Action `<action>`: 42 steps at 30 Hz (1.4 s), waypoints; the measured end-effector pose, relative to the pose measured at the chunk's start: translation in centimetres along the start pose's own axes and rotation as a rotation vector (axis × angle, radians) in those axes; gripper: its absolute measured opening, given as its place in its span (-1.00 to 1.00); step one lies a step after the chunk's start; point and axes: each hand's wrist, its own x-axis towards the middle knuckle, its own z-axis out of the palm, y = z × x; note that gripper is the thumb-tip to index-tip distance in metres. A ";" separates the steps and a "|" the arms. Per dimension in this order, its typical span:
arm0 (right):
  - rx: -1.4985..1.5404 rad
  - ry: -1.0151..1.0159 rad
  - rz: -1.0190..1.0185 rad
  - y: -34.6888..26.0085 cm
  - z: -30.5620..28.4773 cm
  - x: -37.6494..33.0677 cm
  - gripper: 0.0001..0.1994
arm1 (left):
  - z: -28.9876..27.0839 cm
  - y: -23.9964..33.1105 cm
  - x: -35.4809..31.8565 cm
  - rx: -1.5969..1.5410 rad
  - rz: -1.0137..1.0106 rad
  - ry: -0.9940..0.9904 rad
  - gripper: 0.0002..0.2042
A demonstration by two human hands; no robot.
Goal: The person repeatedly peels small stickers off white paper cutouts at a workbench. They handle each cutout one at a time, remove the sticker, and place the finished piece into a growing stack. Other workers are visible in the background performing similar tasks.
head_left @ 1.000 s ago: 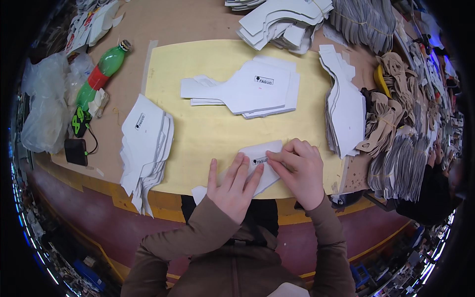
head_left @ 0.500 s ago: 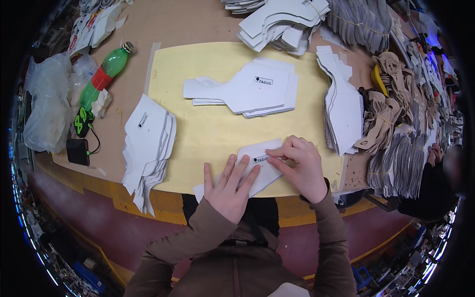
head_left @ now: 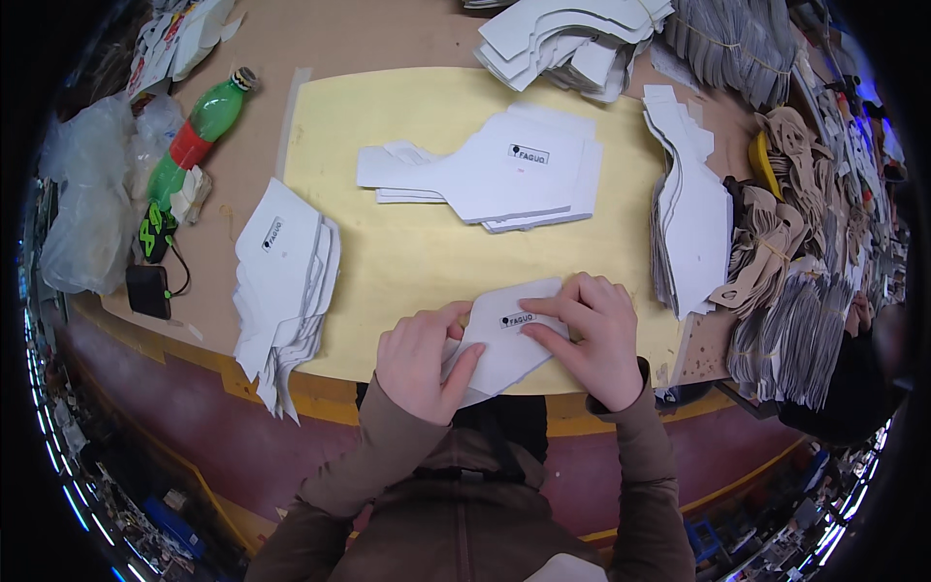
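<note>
A flat white cut piece [head_left: 506,354] with a small black-framed label [head_left: 518,320] lies at the near edge of the yellow sheet, close to my body. My left hand [head_left: 419,364] is closed on the piece's left edge, thumb on top and the other fingers partly hidden beneath. On its right side sits my right hand [head_left: 593,335], fingers curled, with thumb and index fingertip at the right end of the label. Beyond the hands is a stack of labelled white pieces [head_left: 504,184]. Another labelled stack [head_left: 281,272] fans out at the left, overhanging the table's near edge.
A yellow sheet [head_left: 388,262] covers the table's middle. At the left are a green bottle [head_left: 215,112], plastic bags [head_left: 92,213] and a black device with a cable [head_left: 148,291]. White stacks [head_left: 690,213], beige pieces [head_left: 766,238] and grey bundles [head_left: 786,339] crowd the right. Another person [head_left: 844,378] is at far right.
My left hand has gone from lying spread on the piece to gripping its left edge. The right thumb and index finger have parted slightly at the label. The view has shifted a little.
</note>
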 end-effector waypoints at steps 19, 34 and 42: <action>-0.054 0.018 -0.050 0.0 0.2 -0.5 -0.74 | 1.0 -0.3 0.9 0.074 0.002 -0.004 -0.86; -0.086 0.016 -0.050 -0.4 0.3 -0.6 -0.74 | 1.0 -0.7 1.2 0.068 0.004 -0.030 -0.84; -0.218 0.027 -0.173 -0.4 1.0 -1.2 -0.67 | 1.0 -0.6 1.1 0.086 -0.003 -0.035 -0.82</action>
